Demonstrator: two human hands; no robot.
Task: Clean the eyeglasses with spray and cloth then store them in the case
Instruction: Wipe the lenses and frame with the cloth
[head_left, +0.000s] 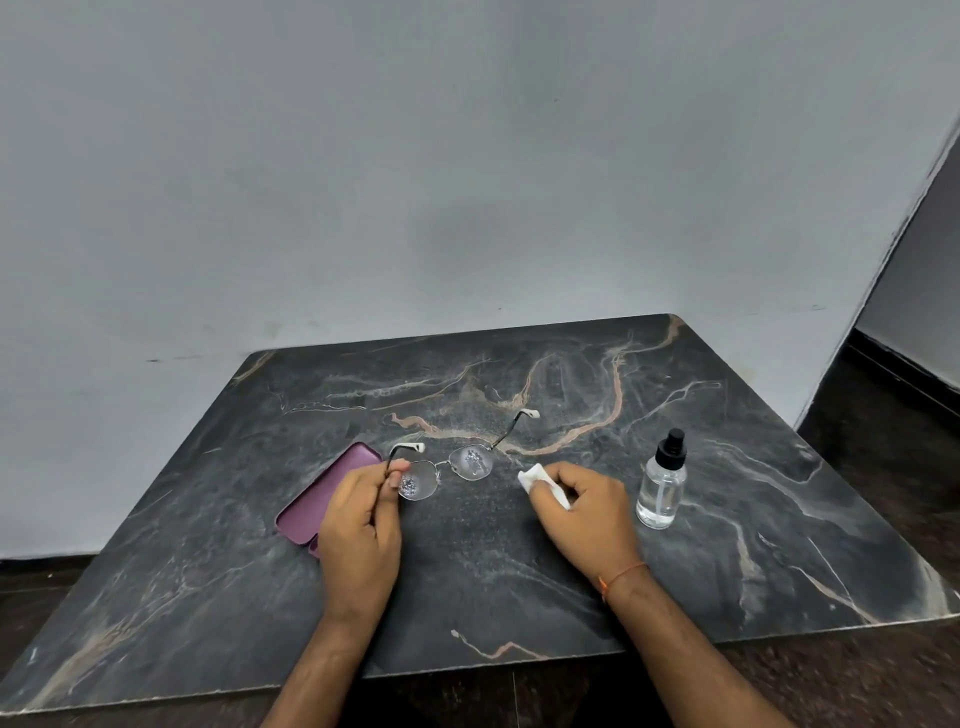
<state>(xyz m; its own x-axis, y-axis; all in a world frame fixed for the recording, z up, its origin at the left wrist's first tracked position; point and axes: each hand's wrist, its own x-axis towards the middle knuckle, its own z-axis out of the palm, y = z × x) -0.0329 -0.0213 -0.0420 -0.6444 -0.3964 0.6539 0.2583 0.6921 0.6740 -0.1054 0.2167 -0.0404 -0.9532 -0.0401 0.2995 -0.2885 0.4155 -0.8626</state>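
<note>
Table (519, 582): dark marble top with pale and rust veins, set against a grey wall.
Left hand (361, 525): fingers curled, thumb and forefinger pinched on the hinge end of the eyeglasses' near-left corner.
Right hand (589, 512): fingers pressed together around a folded white cloth (543, 480), orange thread (621, 574) tied at the wrist.
Eyeglasses (452, 467): thin metal frame, temples unfolded and pointed away, droplets visible on both lenses, held between the hands just over the tabletop.
Case (332, 493): purple, open, partly hidden behind the left hand.
Spray bottle (664, 483): clear, black-capped, upright, just right of the right hand.
Wall (467, 156): plain, beyond the table's far edge.
</note>
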